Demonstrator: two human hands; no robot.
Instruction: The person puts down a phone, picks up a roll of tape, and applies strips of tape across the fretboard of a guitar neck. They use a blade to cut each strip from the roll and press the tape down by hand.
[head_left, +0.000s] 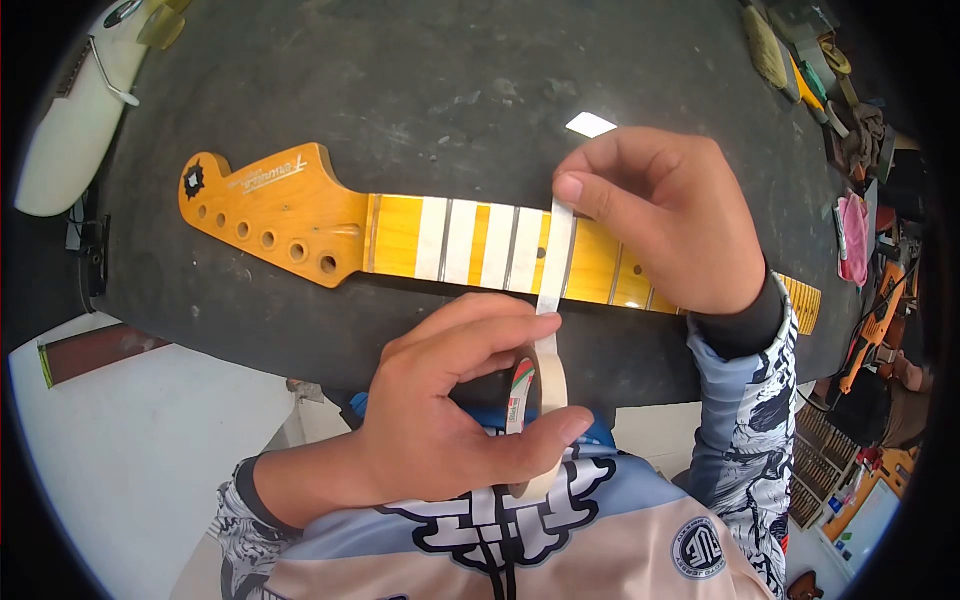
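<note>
A guitar neck with a yellow-orange fretboard and headstock lies across the dark work surface, headstock to the left. Several white masking tape strips cover the wood between its upper frets. My left hand grips a roll of masking tape below the neck, its thumb and fingers around the roll. From the roll a strip runs up across the fretboard beside a fret. My right hand pinches the upper end of that strip between thumb and index finger, at the neck's far edge.
A white guitar body stands at the upper left. A small white piece lies on the dark work surface beyond my right hand. Tools and a pink item crowd the right side.
</note>
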